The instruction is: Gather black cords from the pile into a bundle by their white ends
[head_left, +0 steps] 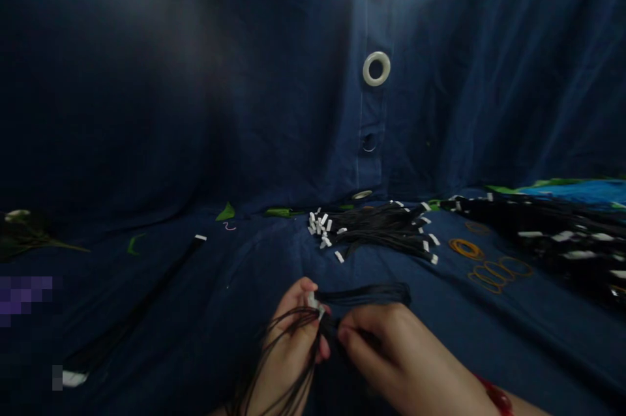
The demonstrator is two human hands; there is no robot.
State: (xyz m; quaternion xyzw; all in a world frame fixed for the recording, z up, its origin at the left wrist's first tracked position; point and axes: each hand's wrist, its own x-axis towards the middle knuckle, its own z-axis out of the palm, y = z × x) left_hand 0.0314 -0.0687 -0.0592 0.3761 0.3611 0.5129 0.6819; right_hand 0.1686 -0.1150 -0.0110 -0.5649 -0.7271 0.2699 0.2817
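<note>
My left hand (288, 344) is closed around a bunch of thin black wires (364, 294) with white connector ends, low in the middle of the view. Loose strands of that bunch trail down past its wrist. My right hand (391, 354) pinches the same bunch just right of the left thumb, fingers pressed together. A red bangle (499, 396) shows on the right wrist. Beyond the hands, a loose pile of black wires with white connectors (376, 230) lies on the dark blue cloth (195, 312).
A bigger heap of black wires (552, 233) lies at the right. Several orange rubber bands (489, 263) lie between the heaps. A single long black wire (147, 302) stretches out at the left. The blue curtain behind has white eyelet rings (376, 68).
</note>
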